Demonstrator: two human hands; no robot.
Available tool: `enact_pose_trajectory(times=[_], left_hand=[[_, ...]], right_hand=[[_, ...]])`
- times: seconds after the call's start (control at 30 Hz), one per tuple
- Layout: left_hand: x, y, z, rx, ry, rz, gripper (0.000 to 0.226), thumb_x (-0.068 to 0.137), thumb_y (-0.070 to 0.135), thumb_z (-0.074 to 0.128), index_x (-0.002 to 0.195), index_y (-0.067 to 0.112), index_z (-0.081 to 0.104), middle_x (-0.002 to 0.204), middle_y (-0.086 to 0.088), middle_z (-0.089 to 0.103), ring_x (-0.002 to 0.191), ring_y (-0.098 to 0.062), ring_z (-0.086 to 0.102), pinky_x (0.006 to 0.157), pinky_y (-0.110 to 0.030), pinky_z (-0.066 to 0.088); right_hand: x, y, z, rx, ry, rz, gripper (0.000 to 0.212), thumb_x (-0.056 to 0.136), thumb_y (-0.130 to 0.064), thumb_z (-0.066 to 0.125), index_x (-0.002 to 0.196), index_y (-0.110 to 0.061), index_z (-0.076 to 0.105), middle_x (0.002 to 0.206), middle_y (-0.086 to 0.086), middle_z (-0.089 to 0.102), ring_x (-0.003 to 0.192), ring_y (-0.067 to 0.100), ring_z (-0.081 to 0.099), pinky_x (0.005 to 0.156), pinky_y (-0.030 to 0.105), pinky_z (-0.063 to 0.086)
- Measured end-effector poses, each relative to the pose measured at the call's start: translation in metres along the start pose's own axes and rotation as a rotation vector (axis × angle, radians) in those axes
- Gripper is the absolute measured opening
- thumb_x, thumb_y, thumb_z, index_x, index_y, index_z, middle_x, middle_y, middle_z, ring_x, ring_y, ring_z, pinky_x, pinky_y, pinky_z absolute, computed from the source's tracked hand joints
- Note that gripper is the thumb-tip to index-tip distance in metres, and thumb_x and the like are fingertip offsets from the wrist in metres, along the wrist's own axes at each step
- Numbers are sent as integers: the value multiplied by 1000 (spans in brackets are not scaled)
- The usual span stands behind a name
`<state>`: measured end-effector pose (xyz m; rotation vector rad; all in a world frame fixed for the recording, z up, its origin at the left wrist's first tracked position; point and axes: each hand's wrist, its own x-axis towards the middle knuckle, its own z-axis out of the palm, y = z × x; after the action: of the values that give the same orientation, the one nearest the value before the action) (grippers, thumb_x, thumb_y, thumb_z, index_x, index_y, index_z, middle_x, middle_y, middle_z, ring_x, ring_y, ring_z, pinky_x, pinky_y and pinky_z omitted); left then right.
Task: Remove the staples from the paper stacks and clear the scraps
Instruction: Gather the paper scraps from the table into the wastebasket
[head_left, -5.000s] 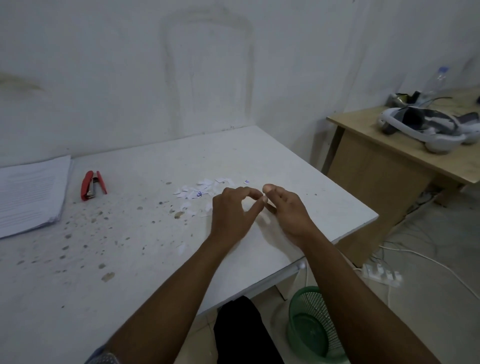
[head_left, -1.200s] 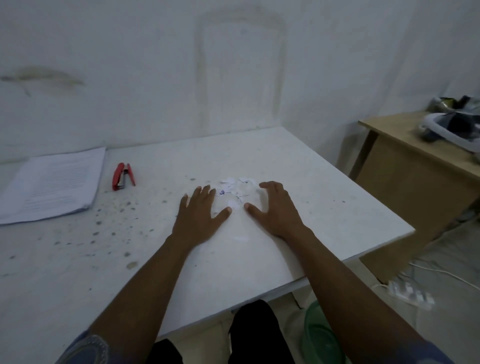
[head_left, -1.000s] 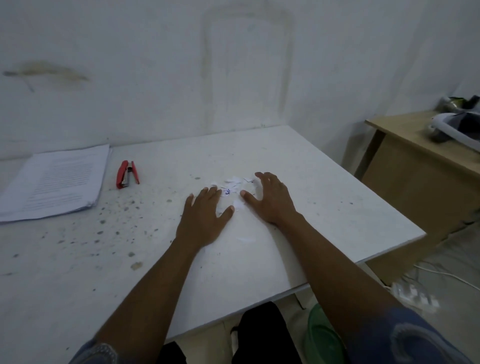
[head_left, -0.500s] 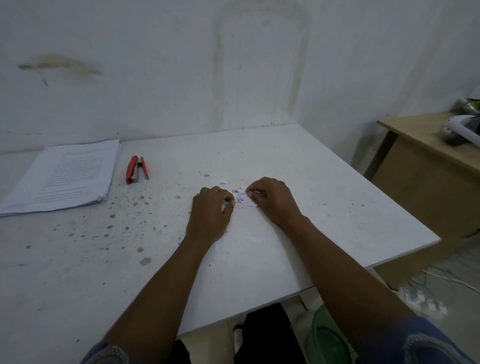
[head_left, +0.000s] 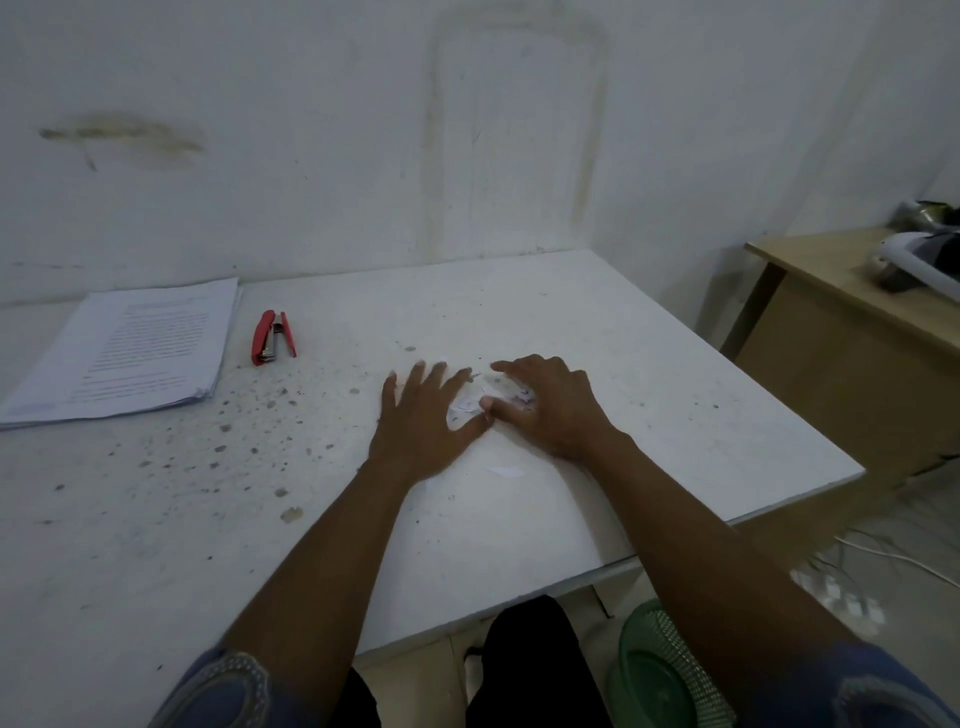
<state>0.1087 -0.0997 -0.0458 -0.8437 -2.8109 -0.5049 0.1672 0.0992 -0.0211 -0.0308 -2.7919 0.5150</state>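
On the table, your left hand and right hand are lying open around the scraps, which are needing a scoop next.

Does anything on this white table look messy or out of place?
One paper scrap lies alone near the right hand, outside the scrap pile between it and the left hand. Dark specks spot the table farther left.
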Motion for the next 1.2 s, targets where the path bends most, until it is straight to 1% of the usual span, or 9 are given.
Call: enact_pose_trajectory(times=[0.07, 0.13, 0.27, 0.43, 0.57, 0.77, 0.9, 1.0, 1.2], left_hand=[[3, -2, 3, -45, -53, -4, 69, 91, 72, 32, 151, 38, 31, 163, 8, 22, 151, -15, 14, 123, -47, 6], [4, -6, 4, -142, 36, 12, 65, 90, 70, 35, 141, 34, 51, 152, 8, 44, 143, -16, 36, 120, -45, 23], [4, -5, 0, -227, 208, 23, 41, 87, 54, 54, 105, 24, 76, 109, 6, 74, 104, -16, 63, 92, -40, 51], [-1, 7, -7, -280, 204, 24, 12, 90, 34, 66, 86, 23, 67, 83, 7, 63, 84, -15, 55, 78, -37, 47], [1, 10, -11, -243, 82, 23, 27, 96, 37, 56, 78, 16, 55, 71, 3, 57, 73, -20, 54, 68, -36, 43], [-1, 13, -16, 24, 81, 77, 57, 101, 44, 42, 56, 17, 22, 49, 0, 30, 52, -21, 39, 52, -32, 22], [1, 18, -18, 67, 77, 98, 58, 102, 44, 41, 54, 16, 25, 47, 1, 26, 52, -23, 39, 52, -31, 24], [6, 21, -22, 46, 86, 88, 55, 101, 47, 32, 56, 17, 29, 48, -1, 29, 52, -24, 42, 49, -33, 23], [17, 38, -34, -138, 153, 98, 58, 100, 40, 48, 56, 13, 22, 46, -5, 20, 48, -21, 23, 51, -31, 21]], right_hand=[[3, -1, 6, -56, -3, -33, 53, 84, -75, 51, 124, -42, 61, 118, -17, 58, 111, 10, 49, 92, 36, 37], [5, 2, 9, 25, 48, -26, 42, 83, -69, 59, 110, -37, 67, 105, -15, 58, 100, 10, 51, 85, 33, 42], [7, 5, 6, 71, 32, -35, 28, 84, -56, 66, 87, -29, 60, 82, -11, 57, 77, 7, 52, 67, 27, 43], [8, 6, 7, -8, 96, 33, 31, 93, -45, 58, 75, -20, 55, 64, -5, 57, 64, 19, 53, 61, 33, 42], [7, 5, 12, 10, 130, 72, 36, 98, -43, 55, 76, -15, 58, 66, 2, 61, 63, 26, 53, 60, 34, 41], [4, 0, 5, 198, 213, 196, 52, 100, -45, 47, 64, -9, 36, 55, 6, 42, 56, 24, 40, 57, 36, 36], [4, 0, -8, 377, 183, 264, 57, 103, -47, 39, 63, -7, 33, 56, 2, 35, 55, 16, 31, 56, 34, 26], [3, 2, -17, 454, 155, 310, 56, 104, -44, 42, 56, -18, 30, 45, -8, 38, 56, 16, 44, 58, 32, 29], [-5, 4, -35, 539, 155, 336, 54, 104, -43, 44, 58, -24, 23, 43, -9, 25, 45, 4, 44, 57, 30, 28]])
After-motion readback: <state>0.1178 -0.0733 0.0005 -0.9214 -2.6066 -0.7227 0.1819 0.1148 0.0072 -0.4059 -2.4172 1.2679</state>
